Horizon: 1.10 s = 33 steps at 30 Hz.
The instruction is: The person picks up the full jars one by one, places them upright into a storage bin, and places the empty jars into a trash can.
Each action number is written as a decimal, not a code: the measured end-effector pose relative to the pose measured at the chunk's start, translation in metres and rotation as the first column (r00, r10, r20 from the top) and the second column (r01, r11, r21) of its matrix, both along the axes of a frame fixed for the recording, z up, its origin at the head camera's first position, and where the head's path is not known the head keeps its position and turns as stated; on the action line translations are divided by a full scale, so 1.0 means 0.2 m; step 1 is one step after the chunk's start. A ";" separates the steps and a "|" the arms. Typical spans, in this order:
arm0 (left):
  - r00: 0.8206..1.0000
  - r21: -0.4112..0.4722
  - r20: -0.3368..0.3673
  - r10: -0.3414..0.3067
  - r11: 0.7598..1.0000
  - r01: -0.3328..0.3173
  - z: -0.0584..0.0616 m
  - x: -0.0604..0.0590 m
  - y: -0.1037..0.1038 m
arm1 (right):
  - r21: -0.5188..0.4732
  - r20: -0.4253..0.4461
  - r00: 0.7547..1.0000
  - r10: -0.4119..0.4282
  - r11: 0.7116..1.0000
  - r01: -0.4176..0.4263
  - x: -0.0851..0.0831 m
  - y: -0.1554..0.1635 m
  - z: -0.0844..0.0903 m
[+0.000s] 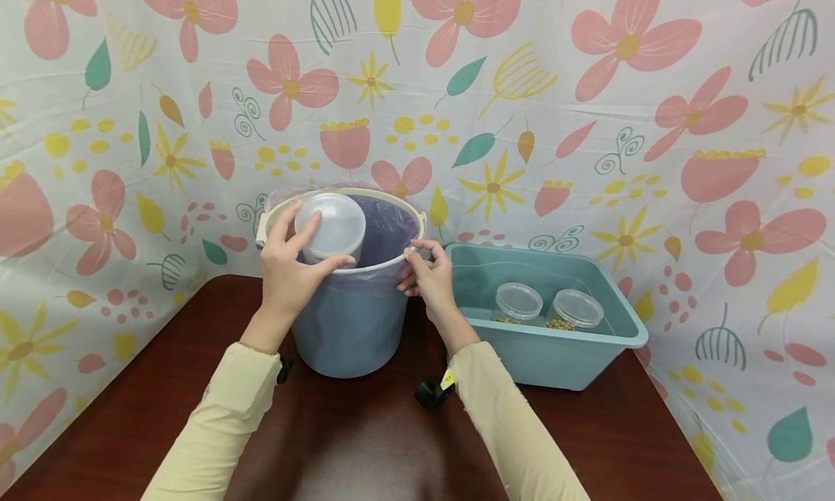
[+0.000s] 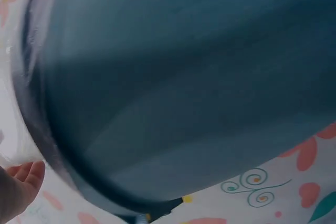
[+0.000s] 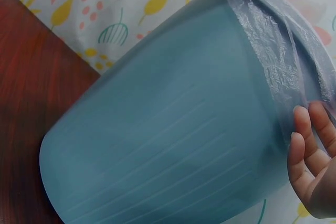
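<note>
We are gripping a clear jar (image 1: 329,227) in our left hand (image 1: 287,272), fingers curled round it, tipping it over the bin (image 1: 352,320); our right hand (image 1: 430,278) is pinching the bin's rim; a tub (image 1: 554,352) is sitting just beside.

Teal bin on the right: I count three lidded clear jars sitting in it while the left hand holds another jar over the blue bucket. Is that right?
Not quite. The head view shows only two lidded clear jars in the teal bin, not three. The rest stands: the left hand holds another clear jar over the blue bucket.
</note>
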State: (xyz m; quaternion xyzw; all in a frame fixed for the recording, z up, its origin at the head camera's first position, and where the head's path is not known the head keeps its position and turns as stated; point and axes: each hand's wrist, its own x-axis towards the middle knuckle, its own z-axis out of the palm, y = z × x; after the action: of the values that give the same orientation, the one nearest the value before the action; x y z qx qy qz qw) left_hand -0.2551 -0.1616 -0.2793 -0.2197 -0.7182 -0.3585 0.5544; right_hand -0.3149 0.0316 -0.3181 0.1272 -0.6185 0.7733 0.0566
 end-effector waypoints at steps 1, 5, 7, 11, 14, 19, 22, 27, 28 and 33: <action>1.000 -0.014 0.014 0.006 1.000 -0.006 -0.01 -0.01 0.00 | 0.001 -0.001 1.000 0.001 1.000 -0.001 0.00 0.00 0.00; 0.997 -0.050 0.070 0.039 0.998 -0.035 -0.05 -0.02 -0.01 | 0.002 -0.002 1.000 0.002 1.000 -0.002 0.00 -0.01 0.00; 0.994 -0.057 0.094 0.053 0.997 -0.048 -0.06 -0.02 -0.01 | 0.001 -0.004 1.000 0.002 1.000 -0.002 0.00 -0.01 -0.01; 0.986 -0.058 0.153 0.067 0.997 -0.058 -0.06 -0.02 -0.01 | -0.001 -0.009 1.000 -0.004 1.000 0.004 0.00 0.00 0.00; 0.973 -0.053 0.220 0.061 0.997 -0.051 -0.06 -0.02 -0.01 | -0.003 -0.014 1.000 -0.009 1.000 0.009 0.00 0.00 0.00; 0.945 -0.074 0.320 0.068 0.996 -0.047 -0.06 -0.02 -0.02 | -0.008 -0.016 1.000 -0.004 1.000 0.004 0.00 0.00 0.00; 0.937 -0.098 0.340 0.077 0.994 -0.046 -0.06 -0.02 -0.02 | -0.008 -0.017 1.000 -0.003 1.000 0.003 0.00 0.00 0.00; 0.931 -0.109 0.356 0.078 0.993 -0.041 -0.07 -0.01 -0.03 | 0.001 -0.012 1.000 -0.007 1.000 0.007 -0.01 -0.01 -0.01; 0.931 -0.107 0.358 0.077 0.993 -0.041 -0.07 -0.01 -0.03 | 0.004 -0.013 1.000 -0.008 1.000 0.008 -0.01 -0.01 -0.01; 0.936 -0.107 0.345 0.075 0.993 -0.040 -0.07 -0.02 -0.03 | 0.014 -0.032 0.999 -0.015 1.000 0.016 -0.01 -0.01 0.00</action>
State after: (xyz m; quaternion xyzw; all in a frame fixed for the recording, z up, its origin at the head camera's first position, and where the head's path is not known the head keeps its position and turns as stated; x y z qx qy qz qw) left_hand -0.2582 -0.1672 -0.2930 -0.1589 -0.8278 -0.3396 0.4173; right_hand -0.3163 0.0292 -0.3182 0.1353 -0.6241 0.7662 0.0716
